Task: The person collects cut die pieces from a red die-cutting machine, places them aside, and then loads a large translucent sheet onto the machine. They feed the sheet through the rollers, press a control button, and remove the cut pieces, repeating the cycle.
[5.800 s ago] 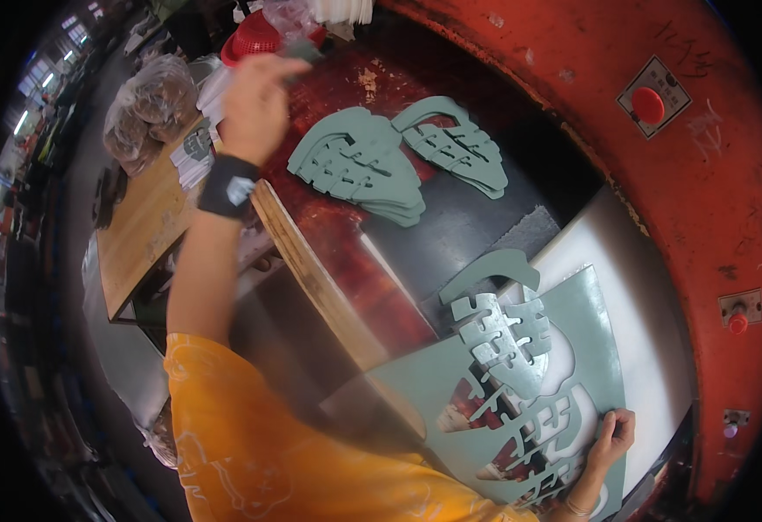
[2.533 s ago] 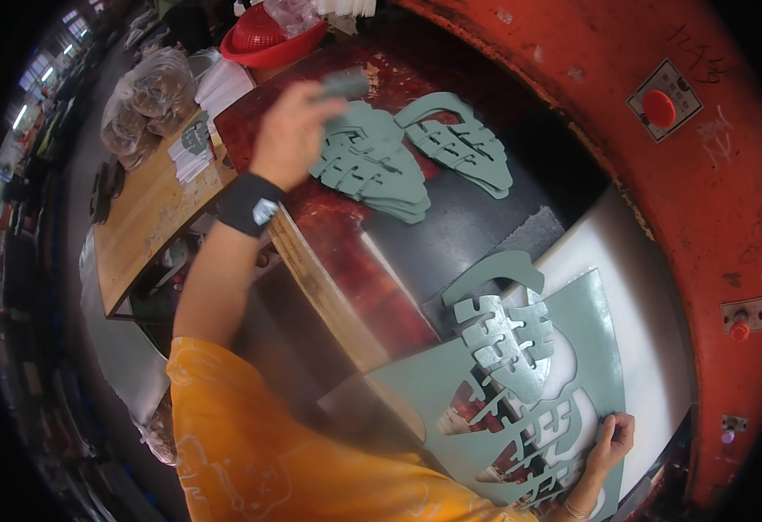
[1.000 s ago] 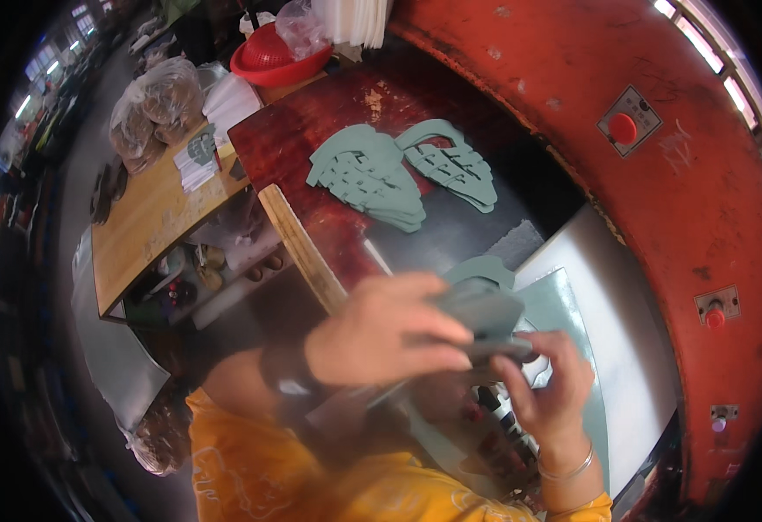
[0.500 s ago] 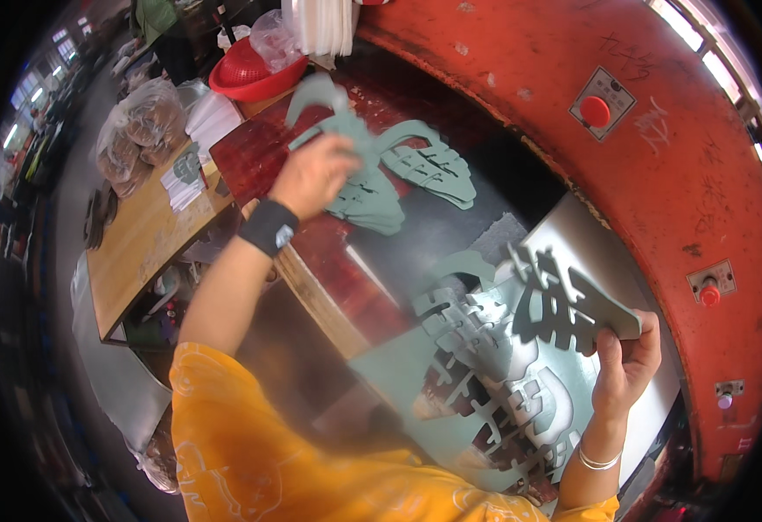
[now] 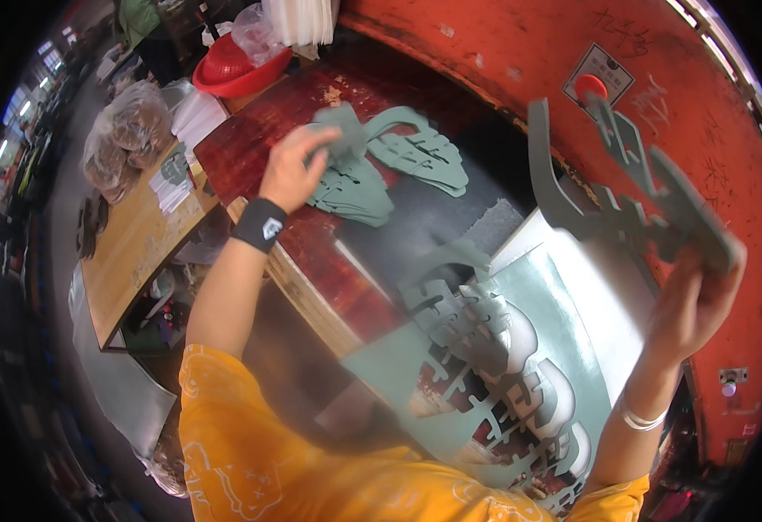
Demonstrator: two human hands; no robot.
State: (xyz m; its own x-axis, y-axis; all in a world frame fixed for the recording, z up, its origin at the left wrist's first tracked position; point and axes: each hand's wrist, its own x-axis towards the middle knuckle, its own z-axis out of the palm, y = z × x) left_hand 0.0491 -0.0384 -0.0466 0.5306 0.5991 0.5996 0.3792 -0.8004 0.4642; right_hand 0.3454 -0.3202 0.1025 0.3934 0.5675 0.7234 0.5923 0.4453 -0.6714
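The left hand [image 5: 298, 165] is reaching out to the far end of the red worktop [image 5: 250, 143]. Its fingers are pinching a small green piece [image 5: 344, 139] and holding it just over the pile of cut shapes [image 5: 372, 174]. Two piles of leaf-like shapes are lying there, side by side, touching each other.

The right hand [image 5: 690, 300] is up in the air by the right edge of the worktop. Its fingers are closing around a big green scrap frame [image 5: 624, 196] full of holes. The frame is tilting up, away from the sheet.

Below it, the green sheet [image 5: 485, 365] is lying on the near right part of the worktop. Many shapes are cut out of it, and some cut parts are sitting in it, partly loose.

I think the sorting is partly done. Some shapes are already stacked at the far end. The small piece is not yet down on the pile. More bits in the sheet are waiting to be picked out.

A red bowl [image 5: 237, 70] is sitting at the far left corner.
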